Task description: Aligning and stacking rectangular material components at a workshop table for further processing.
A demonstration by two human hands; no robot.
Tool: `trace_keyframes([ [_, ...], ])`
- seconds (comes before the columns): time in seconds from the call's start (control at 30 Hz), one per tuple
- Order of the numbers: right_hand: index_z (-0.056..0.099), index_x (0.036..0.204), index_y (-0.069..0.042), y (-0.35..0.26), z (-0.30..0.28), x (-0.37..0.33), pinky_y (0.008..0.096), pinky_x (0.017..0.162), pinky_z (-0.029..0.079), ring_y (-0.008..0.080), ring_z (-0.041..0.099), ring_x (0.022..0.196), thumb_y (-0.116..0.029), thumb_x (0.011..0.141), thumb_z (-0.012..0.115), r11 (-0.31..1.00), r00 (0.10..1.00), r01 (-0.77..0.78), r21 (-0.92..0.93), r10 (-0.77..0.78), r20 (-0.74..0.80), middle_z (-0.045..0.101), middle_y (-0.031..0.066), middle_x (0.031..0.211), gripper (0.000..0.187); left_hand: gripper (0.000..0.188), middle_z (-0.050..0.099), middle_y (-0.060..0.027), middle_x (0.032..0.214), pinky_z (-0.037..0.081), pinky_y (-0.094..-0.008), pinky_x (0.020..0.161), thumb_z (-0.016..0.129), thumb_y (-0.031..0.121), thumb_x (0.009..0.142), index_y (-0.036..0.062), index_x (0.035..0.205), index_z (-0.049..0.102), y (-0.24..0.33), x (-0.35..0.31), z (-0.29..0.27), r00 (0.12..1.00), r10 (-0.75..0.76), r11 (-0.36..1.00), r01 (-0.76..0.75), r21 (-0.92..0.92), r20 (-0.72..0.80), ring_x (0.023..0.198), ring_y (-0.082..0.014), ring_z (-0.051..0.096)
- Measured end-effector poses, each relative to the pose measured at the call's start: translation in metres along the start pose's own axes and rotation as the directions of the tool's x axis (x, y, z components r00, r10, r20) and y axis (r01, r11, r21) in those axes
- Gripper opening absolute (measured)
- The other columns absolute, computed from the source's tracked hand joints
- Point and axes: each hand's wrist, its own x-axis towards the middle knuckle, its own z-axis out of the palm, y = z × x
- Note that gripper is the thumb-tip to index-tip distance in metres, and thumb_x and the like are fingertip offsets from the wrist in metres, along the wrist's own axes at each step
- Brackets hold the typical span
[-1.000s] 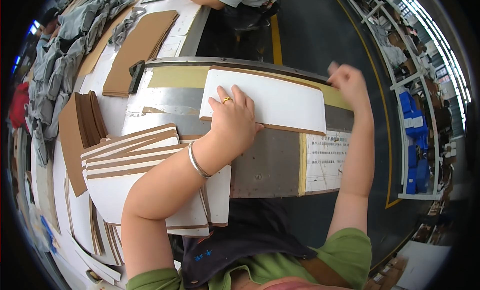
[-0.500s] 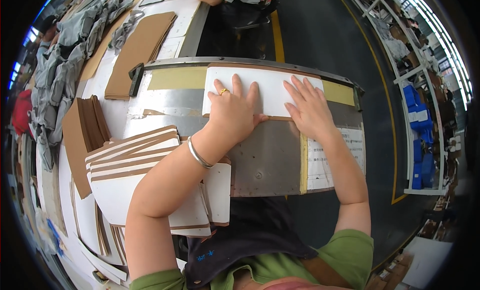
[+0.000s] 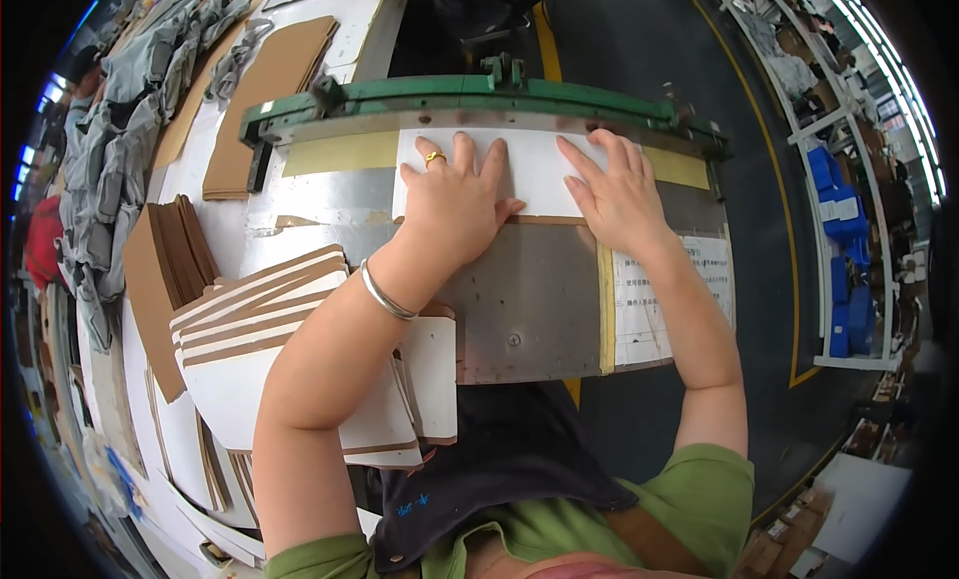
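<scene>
Both my left hand (image 3: 455,197) and right hand (image 3: 621,204) lie spread wide on the white panel (image 3: 539,179) beside the green bar (image 3: 420,94); it seems light, stiff, best held by its edges.

In came a green bar (image 3: 440,94), stretched right across the metal table (image 3: 514,289), and it covered the far edge of the white board (image 3: 534,179) from view! The right hand (image 3: 621,201), off the board a second ago, landed on top, and the slanted board swung straight
</scene>
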Motion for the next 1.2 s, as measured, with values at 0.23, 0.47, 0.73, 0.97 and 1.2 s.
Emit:
trace_keyframes([
  [0.23, 0.063, 0.122, -0.014, 0.008, -0.015, 0.024, 0.0390, 0.098, 0.041, 0.0278, 0.051, 0.116, -0.038, 0.083, 0.071, 0.969, 0.983, -0.041, 0.244, -0.005, 0.184, 0.056, 0.0094, 0.118, 0.046, 0.064, 0.043, -0.0239, 0.140, 0.049, -0.0556, 0.093, 0.051, 0.052, 0.094, 0.0169, 0.146, 0.038, -0.001, -0.005, -0.007, 0.997, 0.042, 0.999, -0.042, 0.002, 0.058, 0.118, -0.0577, 0.048],
  [0.47, 0.062, 0.117, -0.013, -0.008, -0.034, 0.066, 0.0376, 0.096, 0.046, 0.0270, 0.056, 0.111, -0.033, 0.061, 0.086, 0.944, 0.919, -0.160, 0.289, 0.036, 0.392, 0.058, 0.0093, 0.115, 0.064, 0.055, 0.052, -0.0183, 0.136, 0.047, -0.0406, 0.096, 0.061, 0.039, 0.091, 0.0093, 0.136, 0.050, -0.053, -0.010, -0.080, 0.967, 0.119, 0.961, -0.055, -0.271, 0.226, 0.113, -0.0340, 0.059],
  [0.73, 0.057, 0.124, -0.012, 0.005, -0.041, 0.053, 0.0345, 0.080, 0.049, 0.0236, 0.062, 0.093, -0.024, 0.053, 0.089, 0.921, 0.882, -0.226, 0.316, 0.056, 0.467, 0.062, 0.0100, 0.096, 0.079, 0.098, 0.037, -0.0118, 0.149, 0.037, -0.0476, 0.110, 0.089, 0.025, 0.056, 0.0217, 0.143, 0.043, -0.071, -0.229, -0.091, 0.995, -0.078, 0.951, 0.093, -0.296, 0.062, 0.139, -0.0387, 0.033],
  [0.97, 0.066, 0.116, -0.005, -0.007, -0.142, -0.036, 0.0200, 0.064, 0.043, 0.0060, 0.052, 0.072, 0.005, 0.077, 0.074, 0.801, 0.946, -0.193, 0.566, 0.305, -0.108, 0.054, -0.0025, 0.080, 0.041, 0.099, 0.035, -0.0127, 0.151, 0.029, -0.0506, 0.115, 0.090, 0.028, 0.050, 0.0252, 0.140, 0.048, -0.061, -0.292, -0.040, 0.960, -0.277, 0.929, 0.256, -0.266, -0.047, 0.141, -0.0372, 0.031],
  [1.2, 0.069, 0.103, -0.004, -0.008, -0.173, -0.149, 0.0324, 0.075, 0.046, 0.0228, 0.057, 0.085, -0.003, 0.068, 0.079, 0.997, 0.996, -0.081, -0.014, 0.080, -0.049, 0.060, 0.0072, 0.092, 0.037, 0.087, 0.041, -0.0132, 0.149, 0.029, -0.0521, 0.114, 0.085, 0.020, 0.055, 0.0227, 0.136, 0.052, -0.064, -0.296, -0.026, 0.970, -0.123, 0.972, 0.076, -0.223, -0.209, 0.141, -0.0400, 0.031],
])
